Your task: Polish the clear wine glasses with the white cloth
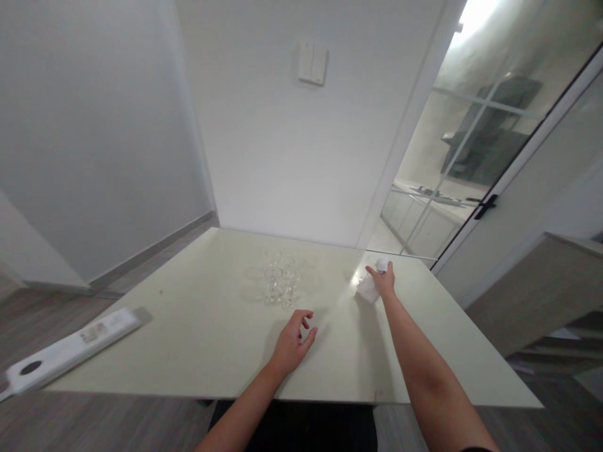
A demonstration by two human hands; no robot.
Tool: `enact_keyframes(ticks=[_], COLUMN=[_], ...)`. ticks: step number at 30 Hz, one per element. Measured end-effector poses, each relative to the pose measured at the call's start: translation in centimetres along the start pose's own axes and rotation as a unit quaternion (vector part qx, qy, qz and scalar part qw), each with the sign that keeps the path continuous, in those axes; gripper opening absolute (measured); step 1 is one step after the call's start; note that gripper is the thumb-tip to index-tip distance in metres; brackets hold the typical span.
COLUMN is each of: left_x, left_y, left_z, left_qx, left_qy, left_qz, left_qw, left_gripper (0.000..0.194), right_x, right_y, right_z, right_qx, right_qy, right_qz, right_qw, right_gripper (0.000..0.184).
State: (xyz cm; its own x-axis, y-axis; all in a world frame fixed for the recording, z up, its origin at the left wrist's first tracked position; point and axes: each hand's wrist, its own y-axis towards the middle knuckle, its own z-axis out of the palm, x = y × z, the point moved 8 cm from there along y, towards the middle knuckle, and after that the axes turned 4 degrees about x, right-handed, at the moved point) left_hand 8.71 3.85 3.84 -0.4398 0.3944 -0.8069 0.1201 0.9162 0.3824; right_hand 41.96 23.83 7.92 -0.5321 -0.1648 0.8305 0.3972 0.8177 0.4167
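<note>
Right hand (382, 280) clamped on a crumpled white wad (369, 290), paper or cloth unclear, near the table's (198, 345) far right corner. Left hand (291, 344) loosely curled, thumb and fingers apart, toward the near edge; clear glasses (281, 282) clustered just beyond it, mid-table.

No lettering can be read.
Grey markings (94, 333) on the long white bar (56, 356) at left are blurred; a faint mark (318, 80) on the wall switch (313, 61) is too small.
</note>
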Motion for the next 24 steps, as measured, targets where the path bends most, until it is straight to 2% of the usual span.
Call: enact_keyframes(ticks=[2, 4, 7, 10, 13, 16, 18, 21, 24], left_x=[0.0, 0.0, 0.3, 0.9, 1.8, 2.9, 3.9, 5.3, 6.2], left_y=[0.0, 0.0, -0.2, -0.6, -0.6, -0.2, 0.2, 0.8, 1.3], left_z=[-0.1, -0.2, -0.9, -2.4, -3.7, -4.1, -4.1, -3.5, -2.8], left_qx=[-0.006, -0.019, -0.071, -0.159, -0.217, -0.229, -0.225, -0.206, -0.185], left_qy=[-0.006, -0.022, -0.061, -0.112, -0.153, -0.176, -0.190, -0.203, -0.205], left_qz=[0.003, 0.007, 0.008, -0.007, -0.045, -0.089, -0.117, -0.158, -0.188], left_qw=[1.000, 1.000, 0.996, 0.981, 0.963, 0.953, 0.948, 0.944, 0.942], left_gripper=[0.028, 0.029, 0.035, 0.043, 0.047, 0.051, 0.055, 0.062, 0.068], right_x=[0.7, 1.2, 1.7, 2.3, 3.4, 4.3, 4.0, 2.9, 0.6], right_y=[-0.7, -1.6, -2.9, -3.6, -4.2, -5.3, -6.5, -8.8, -11.0], right_z=[-0.9, -2.5, -4.0, -4.2, -3.4, -1.2, 1.5, 6.5, 9.9], right_qx=[-0.030, -0.107, -0.176, -0.182, -0.160, -0.106, -0.041, 0.076, 0.109], right_qy=[0.009, 0.057, 0.149, 0.257, 0.292, 0.315, 0.346, 0.382, 0.392], right_qz=[-0.007, -0.010, -0.010, -0.006, 0.018, 0.053, 0.103, 0.164, 0.206], right_qw=[0.999, 0.993, 0.973, 0.949, 0.943, 0.942, 0.932, 0.906, 0.890], right_gripper=[0.064, 0.054, 0.042, 0.043, 0.049, 0.058, 0.063, 0.071, 0.068])
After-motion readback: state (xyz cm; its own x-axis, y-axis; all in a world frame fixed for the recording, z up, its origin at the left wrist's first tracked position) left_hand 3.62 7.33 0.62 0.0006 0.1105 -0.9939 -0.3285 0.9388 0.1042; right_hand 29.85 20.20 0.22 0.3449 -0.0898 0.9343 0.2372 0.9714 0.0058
